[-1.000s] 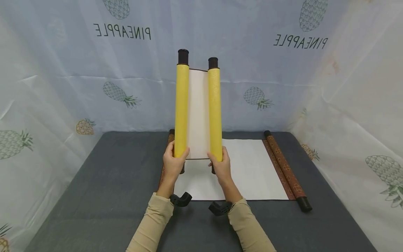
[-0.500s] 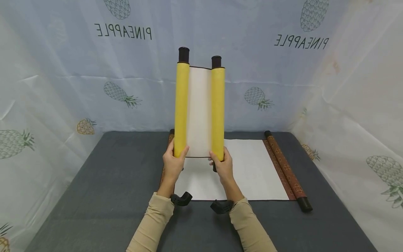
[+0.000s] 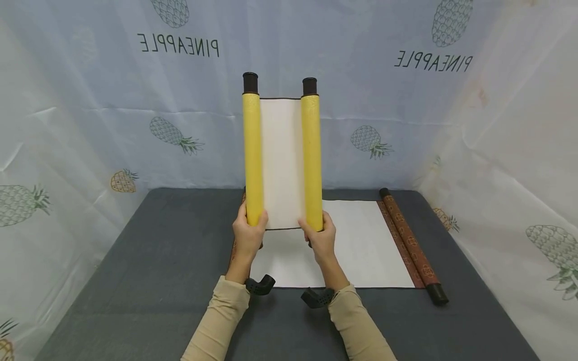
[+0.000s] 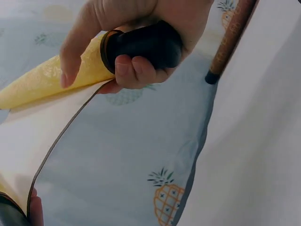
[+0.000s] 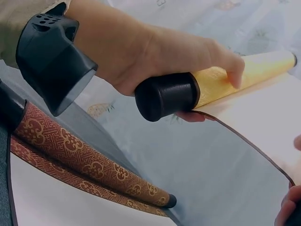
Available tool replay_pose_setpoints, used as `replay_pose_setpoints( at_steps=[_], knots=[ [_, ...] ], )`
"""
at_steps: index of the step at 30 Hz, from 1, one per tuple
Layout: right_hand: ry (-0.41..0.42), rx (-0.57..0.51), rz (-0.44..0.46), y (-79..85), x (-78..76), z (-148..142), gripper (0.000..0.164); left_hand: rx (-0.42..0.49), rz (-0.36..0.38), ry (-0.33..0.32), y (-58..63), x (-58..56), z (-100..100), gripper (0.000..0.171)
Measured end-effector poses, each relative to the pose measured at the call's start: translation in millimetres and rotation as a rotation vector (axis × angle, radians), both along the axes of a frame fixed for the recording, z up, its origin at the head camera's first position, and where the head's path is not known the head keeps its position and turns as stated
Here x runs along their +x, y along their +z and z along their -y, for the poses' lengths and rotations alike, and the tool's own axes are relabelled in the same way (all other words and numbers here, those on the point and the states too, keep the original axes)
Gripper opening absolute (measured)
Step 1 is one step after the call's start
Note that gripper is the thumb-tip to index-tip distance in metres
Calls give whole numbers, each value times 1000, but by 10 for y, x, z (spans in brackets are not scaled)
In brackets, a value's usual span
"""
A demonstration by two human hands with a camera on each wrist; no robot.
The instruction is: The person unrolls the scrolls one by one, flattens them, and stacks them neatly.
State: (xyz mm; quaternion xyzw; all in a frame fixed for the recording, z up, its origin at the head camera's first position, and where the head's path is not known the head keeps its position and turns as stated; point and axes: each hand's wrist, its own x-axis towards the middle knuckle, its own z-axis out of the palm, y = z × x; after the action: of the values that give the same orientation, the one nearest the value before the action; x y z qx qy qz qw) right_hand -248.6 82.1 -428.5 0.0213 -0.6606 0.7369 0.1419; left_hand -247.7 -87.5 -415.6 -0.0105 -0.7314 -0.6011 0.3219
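Observation:
A yellow scroll [image 3: 311, 150] with black end knobs is held upright above the table, its two rolls apart and a strip of blank white paper [image 3: 282, 160] stretched between them. My left hand [image 3: 247, 234] grips the lower end of the left roll, thumb along the front; in the left wrist view its fingers curl round by the black knob [image 4: 146, 44]. Around the bottom of the right roll my right hand [image 3: 321, 240] is wrapped, its thumb lying on the yellow backing [image 5: 261, 68]. Behind the hands, a second scroll's white sheet [image 3: 366, 240] lies unrolled on the table.
The second scroll's brown patterned right roll [image 3: 411, 240] lies slanted near the right table edge. Its left roll [image 3: 233, 250] is mostly hidden behind my left hand. Dark grey cloth covers the table [image 3: 135, 281]. Pineapple-print curtains [image 3: 289, 60] hang at the back and sides.
The two yellow rolls have moved further apart, so a wider strip of white paper shows. The left roll's top has shifted left, the right roll slightly right. Both hands keep their grip.

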Motion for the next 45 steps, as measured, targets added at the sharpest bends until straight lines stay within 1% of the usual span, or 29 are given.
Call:
replay_pose_setpoints(
  at_steps=[3, 6, 10, 13, 15, 18, 22, 26, 30, 33, 38, 41, 45],
  knots=[
    [-16, 13, 24, 2, -8, -5, 43, 4, -9, 7, 12, -4, -2, 57],
    [-20, 5, 47, 8, -10, -14, 40, 5, -18, 3, 22, -8, 5, 61],
    [-28, -23, 58, 6, -24, -34, 33, -16, -18, 12, 32, -11, 25, 52],
    [-32, -34, 47, 3, -40, -51, 31, -33, -13, 5, 45, -3, 42, 47],
    [-35, -32, 32, 4, -48, -62, 31, -35, -10, -10, 54, 1, 52, 47],
    [-37, -14, 18, 7, -49, -85, 29, -25, 3, -19, 73, 1, 58, 48],
    [-44, 25, 14, 5, -51, -130, 29, -23, 14, 0, 86, -13, 74, 47],
    [-42, 70, 27, 17, -59, -179, 32, -37, 11, 10, 80, -19, 104, 48],
    [-34, 88, 51, 40, -61, -211, 36, -22, 7, -17, 71, -6, 131, 51],
    [-31, 77, 60, 42, -65, -208, 36, -5, 6, -31, 50, -3, 138, 52],
    [-40, 44, 21, 32, -61, -173, 36, -3, -10, -1, 7, -21, 106, 56],
    [-51, 43, -9, 29, -50, -154, 35, -2, -26, 11, -10, -33, 82, 57],
    [-54, 37, -16, 19, -41, -140, 33, 6, -27, 18, -12, -38, 67, 56]
  ],
)
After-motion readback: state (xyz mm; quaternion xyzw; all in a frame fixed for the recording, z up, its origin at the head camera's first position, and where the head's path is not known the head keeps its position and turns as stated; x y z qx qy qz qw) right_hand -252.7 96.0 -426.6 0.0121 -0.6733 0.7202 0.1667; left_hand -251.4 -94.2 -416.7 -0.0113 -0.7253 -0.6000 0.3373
